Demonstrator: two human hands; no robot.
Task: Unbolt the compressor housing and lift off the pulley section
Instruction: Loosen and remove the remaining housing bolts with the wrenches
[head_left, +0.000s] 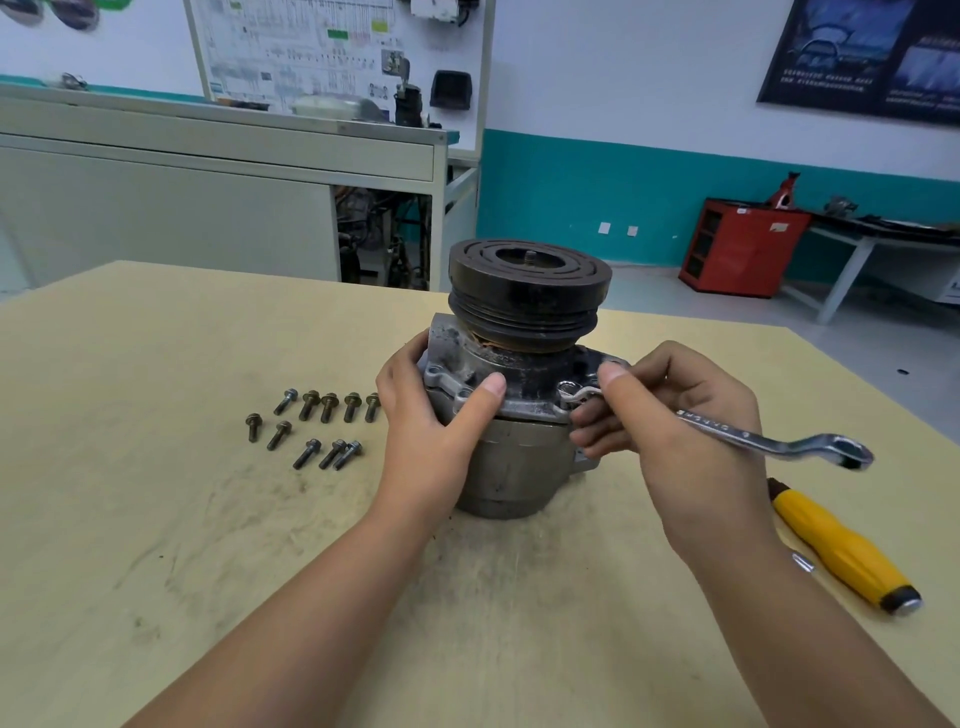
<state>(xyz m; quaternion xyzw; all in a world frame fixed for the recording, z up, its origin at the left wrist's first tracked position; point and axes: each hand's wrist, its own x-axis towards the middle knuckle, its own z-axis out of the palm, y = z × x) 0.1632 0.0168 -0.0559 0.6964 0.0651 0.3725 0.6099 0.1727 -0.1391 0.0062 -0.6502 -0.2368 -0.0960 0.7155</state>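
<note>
Pale wooden surface (156, 519): my left hand (436, 415) clamps the grey metal compressor housing (514, 467); my right hand (670, 421) pinches the steel ring spanner (727, 431). Keep its ring square on the flange bolt.

Nothing can be read for certain. The wrench (727, 430) has raised lettering along its shank, but it is too blurred to make out. The dark poster (862, 57) on the far wall carries lines of pale text, too small to read. The white wiring-diagram board (311, 52) shows coloured blocks and fine print, also illegible. The red cabinet (743, 244) bears small white labels, unreadable.
</note>
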